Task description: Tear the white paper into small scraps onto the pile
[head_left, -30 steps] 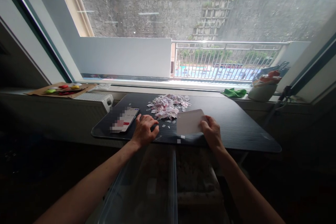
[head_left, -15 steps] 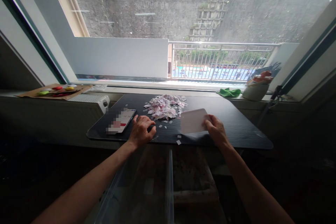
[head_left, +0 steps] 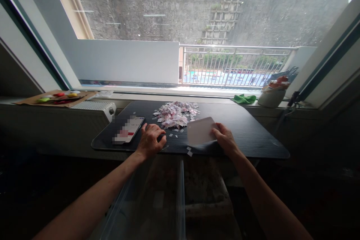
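Note:
My right hand grips the right edge of a flat white plastic scraper with rounded corners, thumb on the near face. The scraper is tilted up at the table's near side, just right of a heap of small pinkish-white paper scraps. Palm down, my left hand rests on the table in front of the heap, fingers bent and thumb apart, with nothing visible in it. Close to its left lies a phone with a lit screen.
The dark table stands against a window sill. Two loose scraps lie near its front edge. On the sill are a green cloth, a white pot and a brown board. Clear plastic bins stand below the table.
My right hand has moved slightly left with the scraper, closer to the heap and the loose scraps. My left hand stays in nearly the same place.

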Demonstrator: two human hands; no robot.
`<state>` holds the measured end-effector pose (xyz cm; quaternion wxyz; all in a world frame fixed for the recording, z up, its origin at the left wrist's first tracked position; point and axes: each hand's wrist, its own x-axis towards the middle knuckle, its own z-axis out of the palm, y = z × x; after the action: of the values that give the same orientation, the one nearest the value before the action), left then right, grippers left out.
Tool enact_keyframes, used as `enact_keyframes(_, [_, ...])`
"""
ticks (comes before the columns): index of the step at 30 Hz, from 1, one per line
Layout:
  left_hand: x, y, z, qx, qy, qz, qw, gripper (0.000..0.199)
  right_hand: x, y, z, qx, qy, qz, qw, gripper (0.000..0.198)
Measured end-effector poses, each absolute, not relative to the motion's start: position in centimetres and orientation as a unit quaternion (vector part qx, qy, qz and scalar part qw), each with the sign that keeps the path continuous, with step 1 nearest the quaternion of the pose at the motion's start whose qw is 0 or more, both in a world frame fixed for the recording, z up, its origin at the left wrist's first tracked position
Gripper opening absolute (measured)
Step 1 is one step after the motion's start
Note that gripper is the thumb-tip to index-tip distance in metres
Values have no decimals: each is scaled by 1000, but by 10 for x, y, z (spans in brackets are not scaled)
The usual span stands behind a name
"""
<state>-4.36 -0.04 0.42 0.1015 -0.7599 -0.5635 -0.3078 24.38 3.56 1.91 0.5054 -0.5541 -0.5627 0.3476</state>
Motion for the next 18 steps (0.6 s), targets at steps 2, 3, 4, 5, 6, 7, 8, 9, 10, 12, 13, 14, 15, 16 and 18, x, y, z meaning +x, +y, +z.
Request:
enact_keyframes(2, [-44, -1, 4, -760, -563, -309, 101, 18, 242, 36, 18, -551, -566, 355, 500, 35])
enact_keyframes(3, [-43, -1, 5, -760, -563, -309, 101, 18, 242, 36, 17, -549, -569, 357, 497, 34])
enact_keyframes(4, [-43, -1, 5, -760, -563, -309, 100, 18, 242, 35, 17, -548, -571, 358, 495, 34])
enact_keyframes(5, [-43, -1, 5, -760, -563, -309, 99, 18, 242, 35, 18, -547, -573, 358, 494, 33])
enact_keyframes(6, [-43, -1, 6, -760, -564, -309, 98, 17, 242, 34, 18, -546, -574, 359, 494, 32])
enact_keyframes(7, [-43, -1, 6, -760, -564, -308, 96, 17, 243, 33, 19, -544, -575, 361, 493, 31])
enact_keyframes(8, [-43, -1, 6, -759, -565, -308, 95, 17, 243, 32, 20, -542, -576, 364, 493, 31])
enact_keyframes(9, [-42, -1, 6, -760, -565, -308, 95, 17, 244, 31, 21, -540, -575, 367, 493, 31])
enact_keyframes(10, [-43, -1, 6, -760, -564, -307, 97, 17, 244, 31, 22, -540, -574, 370, 492, 32])
enact_keyframes(12, [-43, -1, 6, -762, -562, -307, 100, 18, 246, 30, 24, -539, -573, 373, 492, 32])
enact_keyframes(13, [-43, -1, 5, -762, -561, -307, 102, 18, 246, 30, 25, -538, -573, 374, 493, 32])
enact_keyframes(14, [-43, -1, 5, -762, -561, -306, 103, 19, 246, 30, 26, -537, -573, 372, 494, 31])
enact_keyframes(15, [-43, -1, 5, -762, -561, -306, 104, 18, 247, 30, 26, -536, -574, 370, 496, 31])
enact_keyframes(16, [-43, -1, 5, -762, -561, -306, 105, 18, 246, 30, 26, -536, -574, 366, 501, 31])
enact_keyframes(18, [-43, -1, 5, -761, -563, -305, 106, 17, 245, 30, 25, -538, -574, 357, 505, 32])
